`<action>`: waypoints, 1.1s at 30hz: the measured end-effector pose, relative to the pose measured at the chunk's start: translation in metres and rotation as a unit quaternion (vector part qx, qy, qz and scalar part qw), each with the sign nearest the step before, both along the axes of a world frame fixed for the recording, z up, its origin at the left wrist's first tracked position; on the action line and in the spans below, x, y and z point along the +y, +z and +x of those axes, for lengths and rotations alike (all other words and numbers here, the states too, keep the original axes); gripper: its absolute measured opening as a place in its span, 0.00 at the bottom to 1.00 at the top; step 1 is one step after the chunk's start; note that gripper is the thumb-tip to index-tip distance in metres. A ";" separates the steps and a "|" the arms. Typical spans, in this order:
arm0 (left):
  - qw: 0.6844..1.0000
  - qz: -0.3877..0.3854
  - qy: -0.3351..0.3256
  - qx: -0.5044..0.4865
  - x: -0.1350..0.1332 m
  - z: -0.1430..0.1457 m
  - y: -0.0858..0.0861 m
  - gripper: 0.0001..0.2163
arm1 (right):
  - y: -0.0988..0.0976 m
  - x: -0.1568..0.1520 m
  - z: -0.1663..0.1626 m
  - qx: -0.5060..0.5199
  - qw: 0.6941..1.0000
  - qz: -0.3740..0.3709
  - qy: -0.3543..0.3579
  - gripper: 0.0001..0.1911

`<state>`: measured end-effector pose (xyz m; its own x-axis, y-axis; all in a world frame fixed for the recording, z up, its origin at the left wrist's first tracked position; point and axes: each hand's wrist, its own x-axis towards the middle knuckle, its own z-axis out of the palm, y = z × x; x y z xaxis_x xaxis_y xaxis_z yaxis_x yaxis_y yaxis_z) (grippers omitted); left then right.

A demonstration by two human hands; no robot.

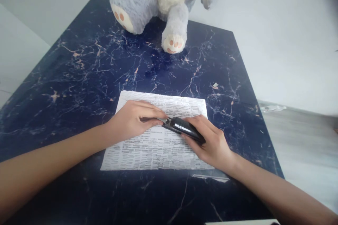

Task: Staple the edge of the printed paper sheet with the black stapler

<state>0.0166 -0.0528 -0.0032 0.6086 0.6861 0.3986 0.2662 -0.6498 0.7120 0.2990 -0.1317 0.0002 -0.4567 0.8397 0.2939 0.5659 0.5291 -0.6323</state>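
A black stapler (186, 128) is held above a printed sheet of paper (148, 154), its front end pointing left. My right hand (211, 139) wraps around the stapler's rear part, thumb on the near side and fingers on the far side. At the front end, the fingertips of my left hand (138, 117) pinch a small silvery piece (163, 120); whether it is a staple strip or a part of the stapler I cannot tell. The paper lies flat on the table beneath both hands, covered in dense rows of dark print.
A grey and cream plush toy (171, 17) sits at the far side of the dark blue marbled table (87, 70). A small pale scrap (215, 85) lies right of the paper. A thin transparent strip (211, 177) is by the near edge of the paper.
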 end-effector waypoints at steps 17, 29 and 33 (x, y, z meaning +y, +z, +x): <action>0.999 0.028 -0.022 0.014 -0.001 -0.003 0.003 0.10 | 0.001 0.000 0.002 0.008 1.000 -0.007 -0.008 0.19; 0.992 -0.055 -0.112 -0.015 0.004 -0.004 0.004 0.16 | 0.015 0.010 0.008 0.141 0.988 -0.043 0.036 0.17; 0.994 -0.011 -0.106 -0.002 0.001 0.001 -0.001 0.16 | 0.013 0.002 -0.012 0.129 0.988 -0.027 0.083 0.17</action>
